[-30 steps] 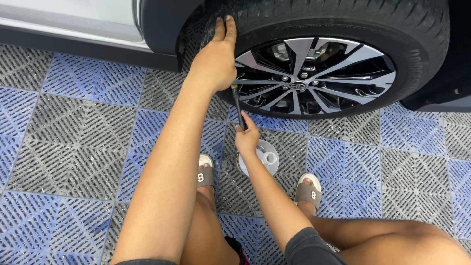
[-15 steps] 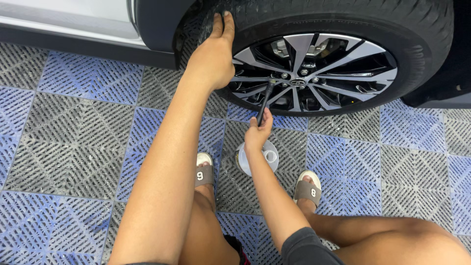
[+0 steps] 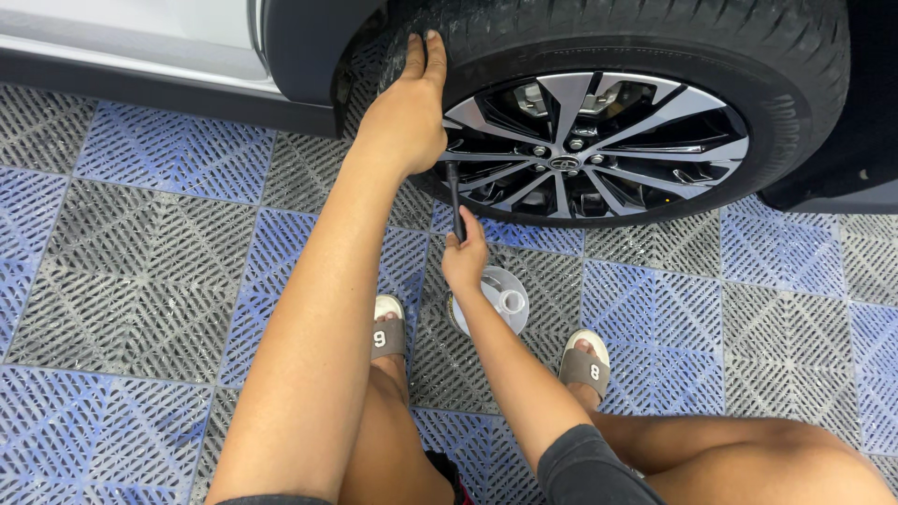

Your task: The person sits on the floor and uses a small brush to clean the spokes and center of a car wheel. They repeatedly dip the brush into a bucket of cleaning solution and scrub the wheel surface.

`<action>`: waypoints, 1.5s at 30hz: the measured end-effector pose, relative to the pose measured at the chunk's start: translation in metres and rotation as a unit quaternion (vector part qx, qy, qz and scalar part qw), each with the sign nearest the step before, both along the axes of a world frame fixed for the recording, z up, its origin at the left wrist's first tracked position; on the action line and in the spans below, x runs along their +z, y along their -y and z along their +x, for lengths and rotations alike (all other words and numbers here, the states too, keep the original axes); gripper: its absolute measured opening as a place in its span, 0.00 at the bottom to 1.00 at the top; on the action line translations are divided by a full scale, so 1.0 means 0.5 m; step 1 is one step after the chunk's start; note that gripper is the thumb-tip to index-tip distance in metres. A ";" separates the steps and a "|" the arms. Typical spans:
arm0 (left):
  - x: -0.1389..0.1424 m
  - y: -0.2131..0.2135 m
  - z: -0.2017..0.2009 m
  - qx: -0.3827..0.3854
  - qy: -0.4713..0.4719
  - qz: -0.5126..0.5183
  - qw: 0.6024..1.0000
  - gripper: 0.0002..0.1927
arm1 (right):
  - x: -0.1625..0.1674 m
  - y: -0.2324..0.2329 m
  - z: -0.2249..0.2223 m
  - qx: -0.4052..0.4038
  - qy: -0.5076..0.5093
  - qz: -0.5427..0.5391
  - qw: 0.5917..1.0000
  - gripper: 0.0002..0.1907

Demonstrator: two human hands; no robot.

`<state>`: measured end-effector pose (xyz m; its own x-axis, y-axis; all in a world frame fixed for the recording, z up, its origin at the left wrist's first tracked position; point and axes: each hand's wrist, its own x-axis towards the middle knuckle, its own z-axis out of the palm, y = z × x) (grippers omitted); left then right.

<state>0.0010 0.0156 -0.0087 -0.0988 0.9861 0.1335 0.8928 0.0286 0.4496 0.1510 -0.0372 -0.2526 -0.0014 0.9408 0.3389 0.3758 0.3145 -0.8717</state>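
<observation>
The wheel (image 3: 594,154) of the pale car is standing just in front of us, its dark tyre (image 3: 655,37) resting on the grey and blue grid floor tiles (image 3: 140,271). We are bracing our left hand (image 3: 407,117) against the tyre's sidewall, fingers straight and flat, holding nothing. Our right hand (image 3: 465,262) is closing around the lower end of a slim dark tool (image 3: 456,201), gripping it firmly while its upper end is reaching towards the spokes near the rim. Whether the tip is touching the rim we cannot tell. A round white cap (image 3: 500,299) is lying on the tiles just beside the right wrist, between our two sandalled feet. We are judging that the work on the wheel is at the point of bringing the tool to its spot. The next move is calling for a steady tip, guided between the spokes, with the left hand keeping us balanced.
</observation>
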 end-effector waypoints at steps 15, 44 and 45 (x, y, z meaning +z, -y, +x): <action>-0.006 -0.004 0.001 0.004 -0.009 -0.003 1.000 0.52 | 0.032 -0.015 -0.015 0.002 -0.304 -0.477 0.825 0.27; 0.010 0.004 0.000 0.001 0.012 -0.014 1.000 0.51 | 0.076 -0.032 0.055 -0.093 -0.511 -0.322 0.792 0.20; 0.012 0.006 -0.001 0.002 0.016 -0.022 1.000 0.51 | 0.084 -0.033 0.065 -0.091 -0.524 -0.311 0.787 0.20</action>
<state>0.0006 0.0128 -0.0029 -0.1057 0.9907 0.0862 0.8776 0.0521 0.4766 0.1836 -0.0209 -0.2106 0.1262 0.8771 -0.4635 -0.6639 -0.2725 -0.6964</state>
